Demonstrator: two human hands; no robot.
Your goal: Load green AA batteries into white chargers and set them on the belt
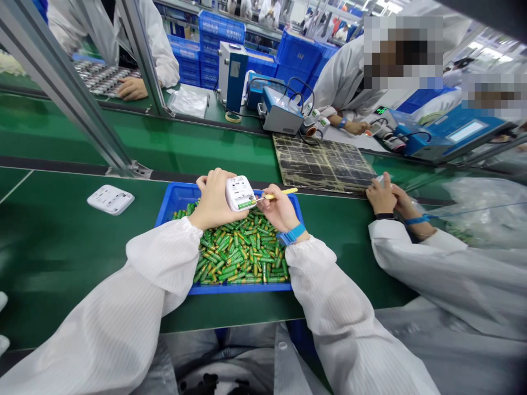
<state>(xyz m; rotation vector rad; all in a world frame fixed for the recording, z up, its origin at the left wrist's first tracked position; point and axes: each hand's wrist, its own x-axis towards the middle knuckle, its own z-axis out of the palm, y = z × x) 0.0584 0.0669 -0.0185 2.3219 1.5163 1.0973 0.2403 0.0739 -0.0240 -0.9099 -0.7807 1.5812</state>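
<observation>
My left hand (217, 204) is closed around a white square plastic device (239, 189) with rounded corners, held tilted above the batteries. One green battery (247, 204) lies in a slot along the device's lower edge. Between the fingers of my right hand (280, 210) is a thin tool with a yellow handle (284, 193). Its slim tip points at the battery end of the device; whether it touches cannot be told. Beneath both hands, a blue tray (242, 289) holds a heap of loose green-and-gold batteries (236, 247).
A second white device (110, 199) lies on the green table to the left. A metal post (82, 82) rises at the back left. Beyond the tray is a scratched dark board (323, 163). To the right, a co-worker's hands (382, 195) hold a small white object.
</observation>
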